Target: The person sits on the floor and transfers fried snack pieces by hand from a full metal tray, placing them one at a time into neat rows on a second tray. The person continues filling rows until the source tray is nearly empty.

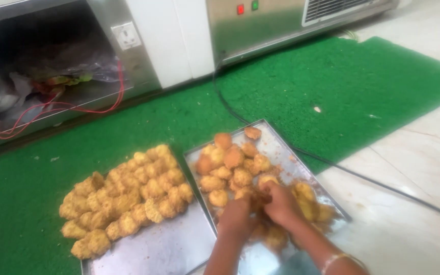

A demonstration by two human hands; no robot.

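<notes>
Shaping a patty [258, 199] between your left hand [238, 218] and right hand [281, 203], fingers pinching it | left tray [164, 249] holds many coated pieces | right tray [281, 147] partly filled

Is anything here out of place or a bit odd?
Yes: both steel trays, left tray and right tray, sit on a green mat on the floor. A black cable runs beside the food, and red wire dangles from the cabinet.

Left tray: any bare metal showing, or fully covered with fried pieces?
Yes, bare metal shows: the fried pieces fill the far part of the left tray, while its near right part lies uncovered.
</notes>
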